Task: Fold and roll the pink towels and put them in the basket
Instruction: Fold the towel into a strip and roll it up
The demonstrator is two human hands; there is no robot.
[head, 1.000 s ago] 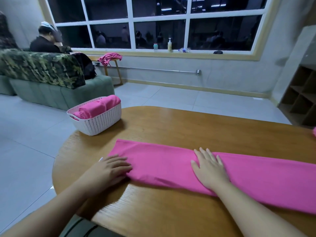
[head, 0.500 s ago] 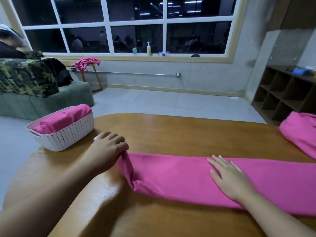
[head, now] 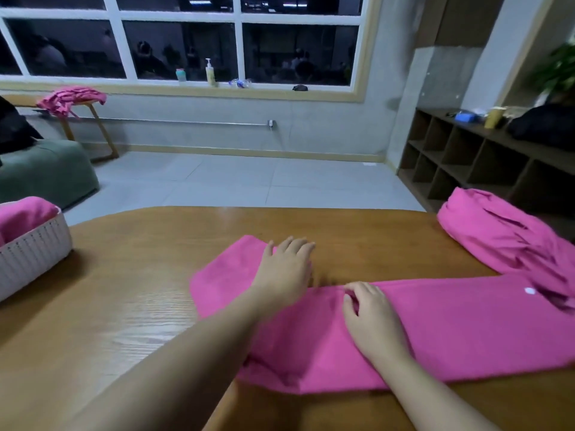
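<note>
Pink towel (head: 435, 331), a flat strip half a second ago, now has its left end turned over near the bench's (head: 130, 275) near edge; left hand (head: 284, 272) presses flat, right hand (head: 371, 315) pinches the fold. Rolling has begun.

I can't read any text, label, brand or number from where I stand. The pump bottle (head: 210, 72) and the small cup (head: 181, 74) on the window sill are too far off and blurred to show any writing. The small white tag (head: 529, 290) on the pink towel (head: 466, 325) shows as a plain white spot, and I can make out nothing printed on it.
</note>
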